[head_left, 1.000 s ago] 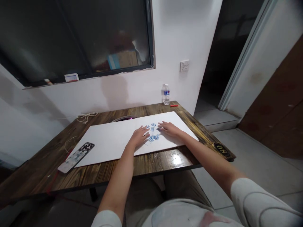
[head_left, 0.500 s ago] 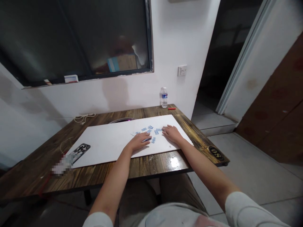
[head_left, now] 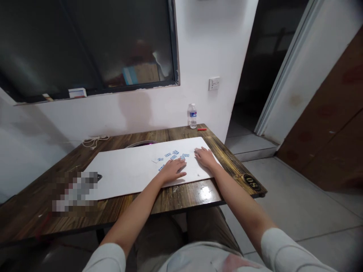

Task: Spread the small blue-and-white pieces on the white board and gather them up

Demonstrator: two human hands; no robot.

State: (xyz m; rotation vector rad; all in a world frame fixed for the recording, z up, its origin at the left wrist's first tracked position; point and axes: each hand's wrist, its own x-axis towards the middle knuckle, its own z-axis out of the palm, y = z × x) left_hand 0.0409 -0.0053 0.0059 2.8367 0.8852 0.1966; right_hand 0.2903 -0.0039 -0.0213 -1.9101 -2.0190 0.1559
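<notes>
Head camera view: the left hand (head_left: 172, 170) lies palm down over the near part of a white board (head_left: 121, 172), its fingers stretched out and a little spread, closed around nothing that shows; whether something lies pressed under the palm, I cannot tell. Small blue-and-white striped pieces (head_left: 176, 152) lie scattered on the board in a loose arc around that hand: several just beyond its fingers, one at the fingertips, partly covered, and another beside the back of the hand, partly hidden by it. The right hand (head_left: 205, 156) rests open near the right end of the board, fingers spread, grasping nothing visible and apart from the pieces. The board sits on a dark wooden table (head_left: 181, 198) with a round "08" emblem (head_left: 251, 182) at its right corner. Past the board, near the wall (head_left: 204, 49), a clear plastic bottle (head_left: 193, 116) with a blue label stands upright, a short red stick (head_left: 202, 129) lying just beside it. A pale cord (head_left: 95, 141) lies loosely coiled at the far left, and a round rim (head_left: 140, 144) shows behind the board's far edge. At the board's left end, an object (head_left: 81, 190) is blurred by pixelation, only a dark corner clear.
</notes>
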